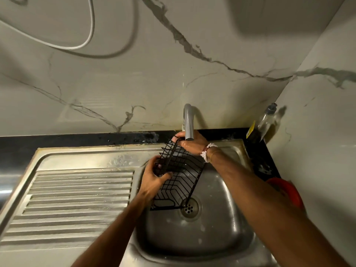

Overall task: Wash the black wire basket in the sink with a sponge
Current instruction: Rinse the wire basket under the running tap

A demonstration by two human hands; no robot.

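Stainless sink basin (227, 234), centre of view.

- Black wire basket (180, 175) held tilted over the basin, long axis running from 12 o'clock down to 6. Its lower end sits at the drain (189, 208), apparently touching the basin floor.
- Right hand (189, 145) at the basket's 12 o'clock end, fingers curled round the top wire, directly beneath the spout of the grey faucet (187, 122). The skin shines wet. Beaded bracelet (207, 152) on that wrist.
- Left hand (154, 175) at the basket's 9 o'clock side, fingers and thumb wrapped over the side wires. A dark mass lies under those fingers, possibly a sponge; too dim to tell.
- Ribbed drainboard (77, 199) at 9 o'clock of the basin, same steel sheet.
- Clear dish-soap bottle (264, 123) with a grey cap and yellow label at 1 o'clock of the basin, leaning into the wall corner on the black counter edge.
- Red rounded object (288, 191) at 3 o'clock, partly behind the right forearm.
- Marble-veined wall behind, with a white cable (90, 33) looping at 11 o'clock.
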